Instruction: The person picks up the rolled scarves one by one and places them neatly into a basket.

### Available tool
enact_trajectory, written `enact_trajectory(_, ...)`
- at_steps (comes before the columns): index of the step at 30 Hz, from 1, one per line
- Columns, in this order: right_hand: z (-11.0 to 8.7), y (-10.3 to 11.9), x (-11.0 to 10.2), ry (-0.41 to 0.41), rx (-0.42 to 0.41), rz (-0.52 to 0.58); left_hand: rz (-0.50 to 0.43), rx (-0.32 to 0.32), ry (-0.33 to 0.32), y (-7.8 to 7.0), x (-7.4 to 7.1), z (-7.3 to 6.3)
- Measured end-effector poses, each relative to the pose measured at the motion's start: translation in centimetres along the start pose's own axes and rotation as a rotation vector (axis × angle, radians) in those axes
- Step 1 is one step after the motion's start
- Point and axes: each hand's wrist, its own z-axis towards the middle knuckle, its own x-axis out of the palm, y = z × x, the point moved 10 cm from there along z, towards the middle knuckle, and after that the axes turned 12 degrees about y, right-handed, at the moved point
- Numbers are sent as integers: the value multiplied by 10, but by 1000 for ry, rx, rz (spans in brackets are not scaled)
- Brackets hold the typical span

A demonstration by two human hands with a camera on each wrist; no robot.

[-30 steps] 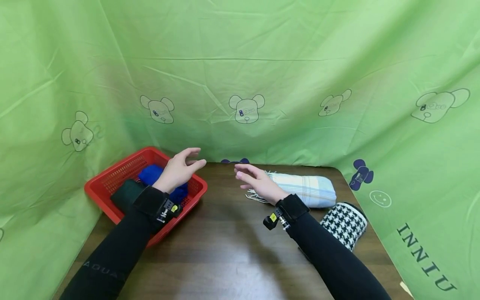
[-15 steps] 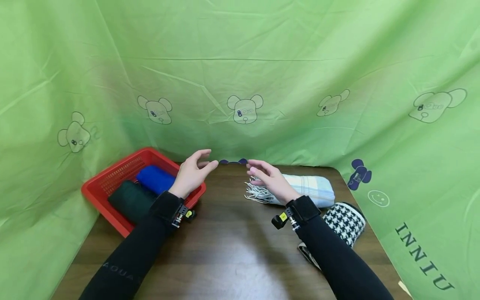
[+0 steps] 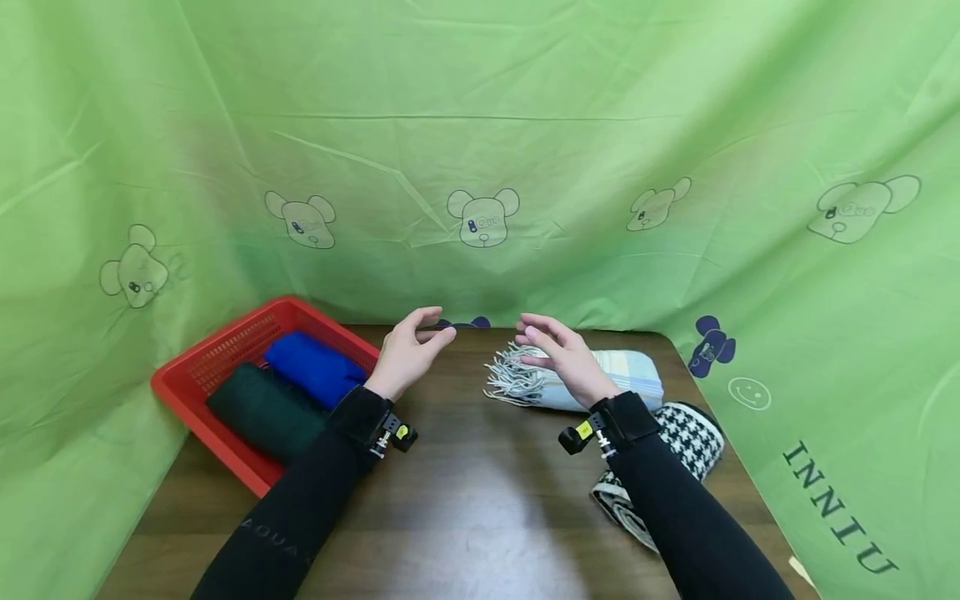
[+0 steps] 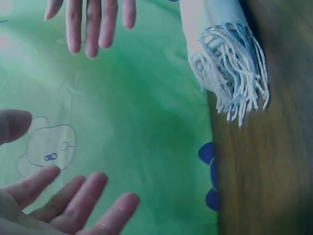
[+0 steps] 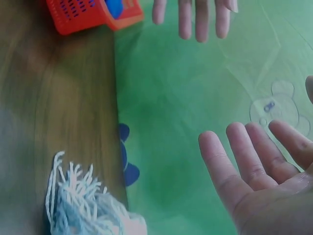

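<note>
My left hand (image 3: 408,354) hovers over the table just right of the red basket (image 3: 217,433), fingers spread and holding nothing. Inside the basket lie a dark green cloth roll (image 3: 266,410) and a blue cloth roll (image 3: 313,367), side by side. My right hand (image 3: 564,358) is raised in front of a rolled pale plaid scarf (image 3: 630,375), its fingers loosely bent around nothing. The scarf's white-blue fringe (image 4: 234,73) points left. Partly behind my right forearm lies a black-and-white houndstooth roll (image 3: 692,437). The palms face each other across a gap, as both wrist views show.
A brown wooden table (image 3: 450,500) carries everything. Green printed curtain (image 3: 480,150) closes off the back and both sides, meeting the table's far edge close behind the hands and the scarf.
Both hands have shifted right; the left one has come out from over the basket, uncovering the blue and green rolls. More of the scarf's fringe shows. The view has turned slightly.
</note>
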Motion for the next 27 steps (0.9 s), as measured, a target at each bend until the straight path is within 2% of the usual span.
enact_trajectory(7, -12, -6, -22, -43, 2, 28, -26, 3, -17, 8, 13, 8)
enact_trajectory(15, -25, -13, -46, -97, 17, 35, -20, -19, 4, 16, 34, 18)
enact_trajectory(27, -41, -17, -72, -176, 28, 33, -103, -65, 13, 23, 66, 30)
